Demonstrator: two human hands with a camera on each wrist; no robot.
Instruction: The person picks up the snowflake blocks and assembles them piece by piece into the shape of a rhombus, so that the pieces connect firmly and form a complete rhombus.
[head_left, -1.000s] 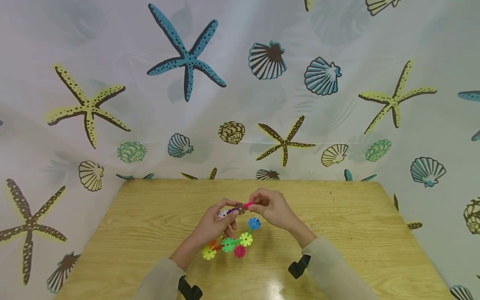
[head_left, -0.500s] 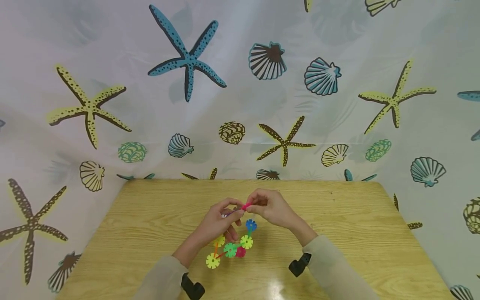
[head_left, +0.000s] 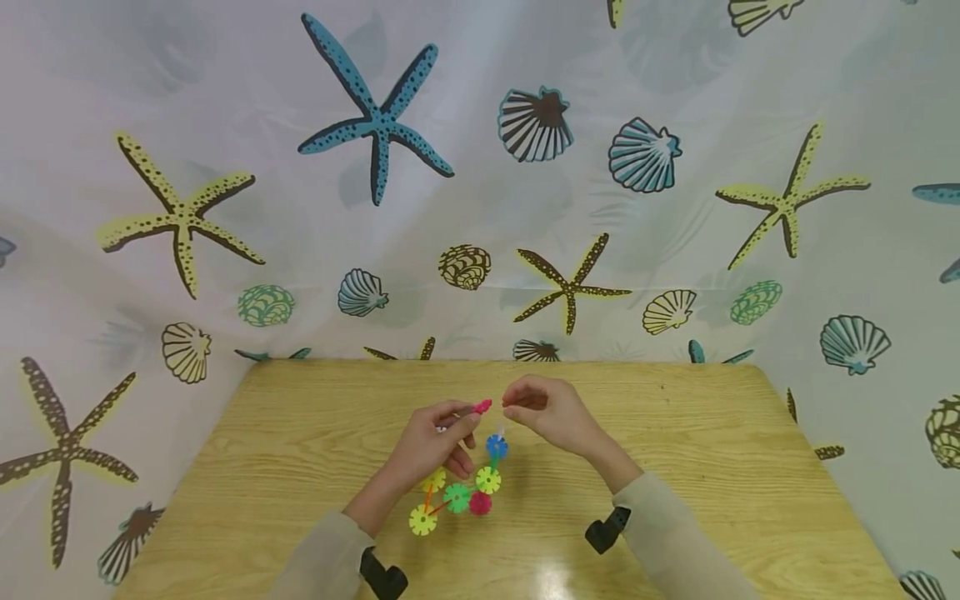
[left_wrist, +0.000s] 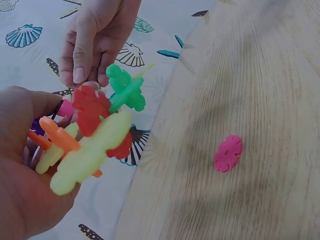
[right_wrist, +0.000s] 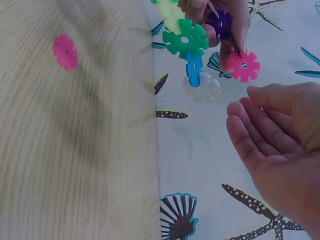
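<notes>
My left hand (head_left: pixel 429 442) pinches a chain of slotted plastic snowflake discs near one end. At that end a pink disc (right_wrist: pixel 243 66) sticks out past the fingertips, joined to a dark disc seen edge-on, with a purple disc (right_wrist: pixel 220 23) behind. The rest of the chain hangs below the hand: yellow discs (head_left: pixel 423 521), orange and red ones, a green disc (right_wrist: pixel 185 39), a blue disc (right_wrist: pixel 194 67) and a whitish disc (right_wrist: pixel 202 90) at the other end. Just right of the pink disc, my right hand (head_left: pixel 551 417) holds nothing, its fingers loosely bent and apart from the chain.
A loose pink disc (left_wrist: pixel 229 153) lies flat on the wooden table (head_left: pixel 675 467), below the hanging chain. Behind the table and at its sides hangs a white curtain (head_left: pixel 480 208) printed with starfish and shells. Each sleeve carries a black wrist camera (head_left: pixel 607 531).
My right hand has let go of the pink disc at the chain's end and moved slightly right. The left hand has turned the chain, and its hanging part has swung.
</notes>
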